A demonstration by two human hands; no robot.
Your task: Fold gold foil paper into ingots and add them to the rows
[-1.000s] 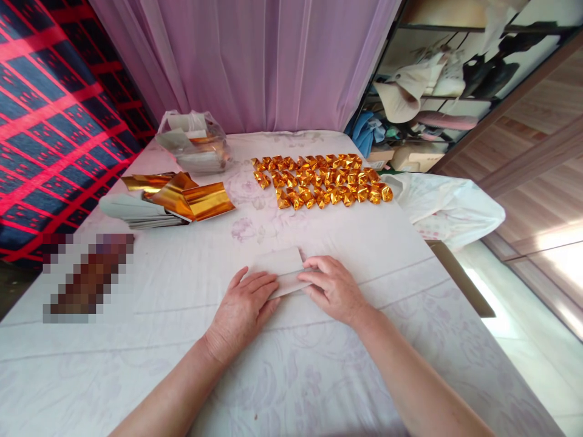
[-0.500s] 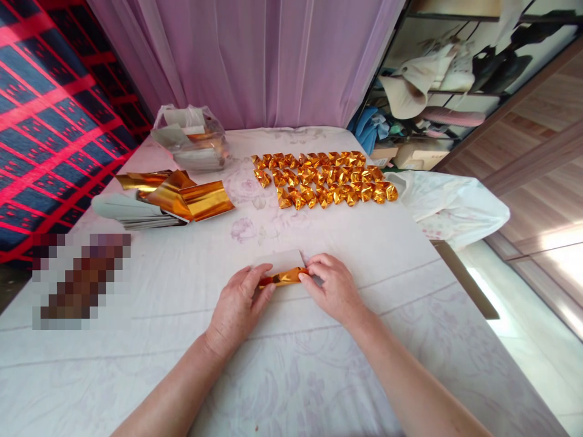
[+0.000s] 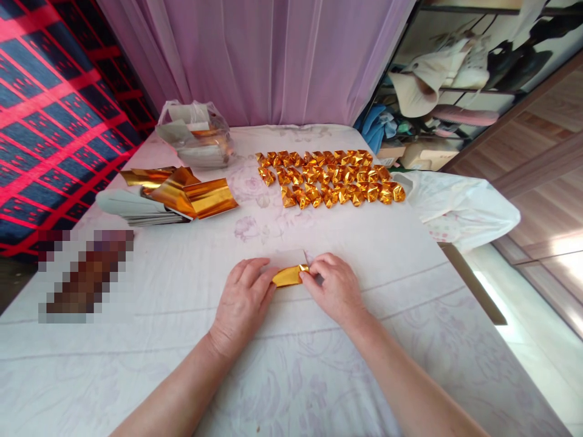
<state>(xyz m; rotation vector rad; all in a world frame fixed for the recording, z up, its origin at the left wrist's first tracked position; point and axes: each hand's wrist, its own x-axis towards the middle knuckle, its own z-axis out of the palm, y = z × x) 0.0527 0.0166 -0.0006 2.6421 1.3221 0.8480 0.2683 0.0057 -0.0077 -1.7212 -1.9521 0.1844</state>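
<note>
A sheet of gold foil paper (image 3: 288,277) lies on the table in front of me, its near edge folded over to a shiny gold strip and its pale back showing behind. My left hand (image 3: 248,285) is closed on the strip's left end, thumb on the fold. At the right end my right hand (image 3: 334,282) pinches the paper between thumb and fingers. Farther back stand several folded gold foil pieces (image 3: 334,176) in rough rows. A stack of gold foil sheets (image 3: 209,197) with pale backs lies fanned at the left.
An opened clear plastic bag (image 3: 195,136) of more sheets stands at the back left. A white plastic bag (image 3: 469,203) is beside the table's right edge. A patterned cloth (image 3: 296,376) covers the table. Purple curtain (image 3: 255,60) behind; shelves with shoes (image 3: 473,67) at right.
The folded gold strip looks flatter and brighter now, with my left thumb pressed along it. Both hands keep hold of the paper. The whole view has shifted slightly.
</note>
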